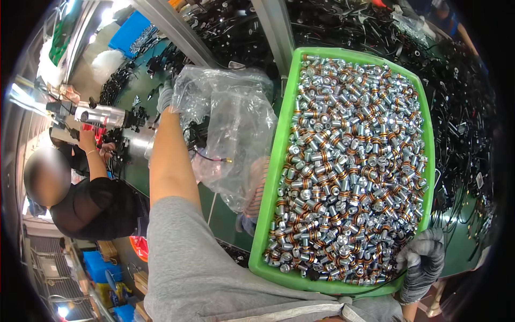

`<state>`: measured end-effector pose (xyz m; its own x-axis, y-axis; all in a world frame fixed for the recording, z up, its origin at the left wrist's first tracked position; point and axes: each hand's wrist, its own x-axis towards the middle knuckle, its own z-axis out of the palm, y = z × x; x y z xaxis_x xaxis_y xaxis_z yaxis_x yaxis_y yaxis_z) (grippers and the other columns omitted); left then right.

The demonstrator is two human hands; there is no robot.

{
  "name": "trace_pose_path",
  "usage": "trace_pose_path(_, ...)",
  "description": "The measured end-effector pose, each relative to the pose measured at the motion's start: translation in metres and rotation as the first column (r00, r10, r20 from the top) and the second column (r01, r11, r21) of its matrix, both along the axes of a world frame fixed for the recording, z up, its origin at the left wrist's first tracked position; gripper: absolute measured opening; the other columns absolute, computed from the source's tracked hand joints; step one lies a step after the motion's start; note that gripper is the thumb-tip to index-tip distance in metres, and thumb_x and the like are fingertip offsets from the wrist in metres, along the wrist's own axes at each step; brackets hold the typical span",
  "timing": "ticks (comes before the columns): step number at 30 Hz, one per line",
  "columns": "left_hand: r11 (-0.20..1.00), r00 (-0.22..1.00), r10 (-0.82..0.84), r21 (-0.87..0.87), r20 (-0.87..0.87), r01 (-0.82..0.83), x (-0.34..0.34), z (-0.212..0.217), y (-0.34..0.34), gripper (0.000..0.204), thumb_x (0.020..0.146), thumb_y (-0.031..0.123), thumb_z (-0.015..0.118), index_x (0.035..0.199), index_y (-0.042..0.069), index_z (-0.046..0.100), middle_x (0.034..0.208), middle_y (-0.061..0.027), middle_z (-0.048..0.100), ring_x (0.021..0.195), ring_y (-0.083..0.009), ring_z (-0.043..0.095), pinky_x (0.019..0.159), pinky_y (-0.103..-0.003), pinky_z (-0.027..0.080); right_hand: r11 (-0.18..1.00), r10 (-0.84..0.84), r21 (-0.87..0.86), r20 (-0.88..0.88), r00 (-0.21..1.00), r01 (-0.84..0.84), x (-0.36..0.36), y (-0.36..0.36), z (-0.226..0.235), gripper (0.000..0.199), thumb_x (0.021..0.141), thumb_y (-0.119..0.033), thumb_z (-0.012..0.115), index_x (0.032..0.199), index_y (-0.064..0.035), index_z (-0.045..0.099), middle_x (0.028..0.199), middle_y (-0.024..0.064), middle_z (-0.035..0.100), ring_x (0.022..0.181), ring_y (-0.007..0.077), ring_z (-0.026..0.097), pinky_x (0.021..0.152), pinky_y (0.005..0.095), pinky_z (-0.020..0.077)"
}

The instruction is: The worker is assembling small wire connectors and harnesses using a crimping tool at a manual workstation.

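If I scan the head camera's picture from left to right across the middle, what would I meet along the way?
A person in black → the camera wearer's bare left forearm → a clear plastic bag → a green tub full of small metal fittings → a dark jumble of cables and parts.

Left arm (174, 198) forward (right fingers (426, 247) gloved, curled)

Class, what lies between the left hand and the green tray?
The head view shows a clear plastic bag between the left hand and green tray.

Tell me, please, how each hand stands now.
Left hand: at the clear bag; open or closed cannot be told.
Right hand: curled at the green tub; grip unclear.
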<state>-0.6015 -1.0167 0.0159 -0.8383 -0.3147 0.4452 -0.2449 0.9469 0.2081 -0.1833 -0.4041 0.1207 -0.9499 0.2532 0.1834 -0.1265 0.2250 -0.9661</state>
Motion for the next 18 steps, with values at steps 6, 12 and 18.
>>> trace_pose_path(6,0.999,0.955,0.026,-0.020,-0.296,-0.033,0.058,0.043,0.064,0.043,0.083,0.030,0.068,0.116,0.006,0.054,0.107,-0.0111,0.059,0.102,-0.0246,0.058,0.087,-0.035,0.047,0.971,-0.135,0.199,0.007,0.991,0.131,0.003,-0.001,-0.008,0.020,0.076,-0.009,0.066,0.095,-0.0085,0.059,0.088,0.0038,0.051,0.083,0.0181,0.049,0.084,0.0316,0.0394)
trace_pose_path(12,0.931,0.875,-0.361,-0.082,-0.323,0.355,0.120,0.054,0.110,0.041,0.082,0.016,0.067,0.121,0.010,0.056,0.116,-0.0196,0.054,0.102,-0.0365,0.056,0.089,-0.040,0.047,0.889,0.029,-0.455,-0.042,0.999,-0.045,-0.012,0.011,-0.020,0.037,0.094,-0.042,0.052,0.085,-0.0057,0.050,0.078,0.0032,0.050,0.075,0.0121,0.048,0.077,0.0269,0.0410)
trace_pose_path(18,0.952,0.868,-0.190,0.131,-0.459,0.278,0.166,0.074,0.137,0.040,0.082,0.025,0.070,0.116,0.006,0.057,0.114,-0.0223,0.051,0.100,-0.0382,0.056,0.086,-0.044,0.047,0.968,0.169,-0.134,-0.267,0.949,-0.211,-0.010,-0.002,-0.006,0.010,0.095,-0.008,0.048,0.085,-0.0059,0.047,0.090,0.0098,0.056,0.076,0.0190,0.059,0.070,0.0310,0.0508)
